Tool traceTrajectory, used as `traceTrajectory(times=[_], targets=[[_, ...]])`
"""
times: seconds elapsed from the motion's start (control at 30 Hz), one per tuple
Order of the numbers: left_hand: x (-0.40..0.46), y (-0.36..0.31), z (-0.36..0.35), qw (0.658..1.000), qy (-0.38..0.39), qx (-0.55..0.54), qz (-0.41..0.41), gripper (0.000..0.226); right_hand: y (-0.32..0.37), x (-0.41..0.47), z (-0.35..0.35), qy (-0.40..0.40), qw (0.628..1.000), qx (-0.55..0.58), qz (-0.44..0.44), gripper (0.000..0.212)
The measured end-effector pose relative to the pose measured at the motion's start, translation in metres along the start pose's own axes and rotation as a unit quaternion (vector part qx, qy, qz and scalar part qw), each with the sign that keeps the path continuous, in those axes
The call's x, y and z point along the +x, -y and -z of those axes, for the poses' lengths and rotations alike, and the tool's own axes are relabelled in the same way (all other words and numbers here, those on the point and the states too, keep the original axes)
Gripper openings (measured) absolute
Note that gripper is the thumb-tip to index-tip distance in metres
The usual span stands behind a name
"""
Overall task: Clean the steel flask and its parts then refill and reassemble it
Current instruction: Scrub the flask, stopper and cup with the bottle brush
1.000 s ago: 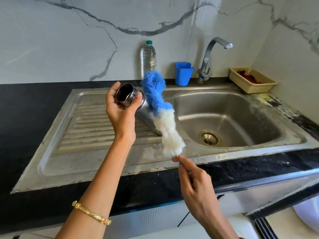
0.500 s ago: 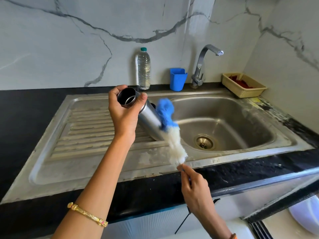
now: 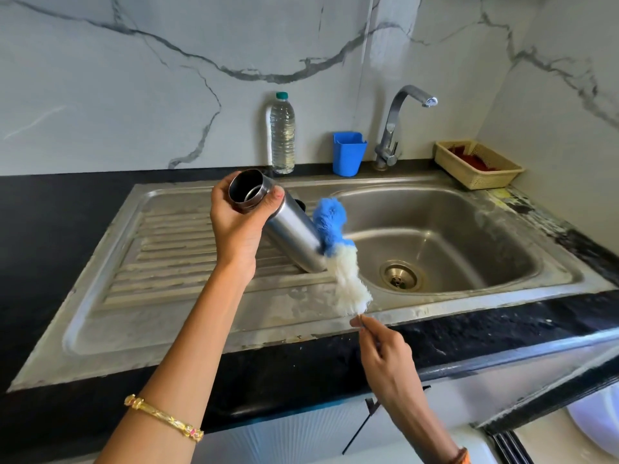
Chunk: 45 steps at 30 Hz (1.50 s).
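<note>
At a steel sink (image 3: 174, 316) under a marble wall, a left hand (image 3: 237, 229) is gripping the open-mouthed steel flask (image 3: 284, 226), tilting it over the drainboard. Just right of it, the right hand (image 3: 385, 356) is pinching what looks like a thin handle, pressing the blue-and-white bottle brush (image 3: 338, 256) against the flask's side.
</note>
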State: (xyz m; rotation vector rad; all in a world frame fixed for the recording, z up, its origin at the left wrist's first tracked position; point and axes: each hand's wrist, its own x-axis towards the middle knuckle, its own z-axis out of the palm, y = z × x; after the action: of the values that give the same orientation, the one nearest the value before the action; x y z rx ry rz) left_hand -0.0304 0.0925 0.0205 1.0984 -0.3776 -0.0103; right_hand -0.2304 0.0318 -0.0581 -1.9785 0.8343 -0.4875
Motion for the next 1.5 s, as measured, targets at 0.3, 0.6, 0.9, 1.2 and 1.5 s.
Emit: traceTrajectory(times=[0.3, 0.6, 0.9, 1.2, 1.5], targets=[[-0.004, 0.001, 0.001, 0.999, 0.032, -0.006, 0.02, 0.037, 0.006, -0.005, -0.003, 0.003, 0.998, -0.007, 0.063, 0.026], [-0.007, -0.001, -0.002, 1.0, -0.005, 0.024, -0.007, 0.039, 0.025, -0.013, -0.005, 0.011, 0.992, 0.049, 0.114, 0.025], [-0.008, -0.006, 0.005, 1.0, -0.024, 0.01, -0.009, 0.04, 0.008, -0.003, 0.004, 0.018, 0.999, 0.012, 0.03, 0.027], [-0.003, -0.005, 0.006, 0.998, -0.057, 0.009, 0.019, 0.03, -0.002, 0.002, -0.001, 0.02, 1.0, -0.006, 0.006, 0.027], [-0.004, -0.015, 0.006, 1.0, -0.018, -0.01, 0.0, 0.047, 0.021, -0.007, -0.007, 0.031, 0.995, 0.029, 0.089, 0.024]])
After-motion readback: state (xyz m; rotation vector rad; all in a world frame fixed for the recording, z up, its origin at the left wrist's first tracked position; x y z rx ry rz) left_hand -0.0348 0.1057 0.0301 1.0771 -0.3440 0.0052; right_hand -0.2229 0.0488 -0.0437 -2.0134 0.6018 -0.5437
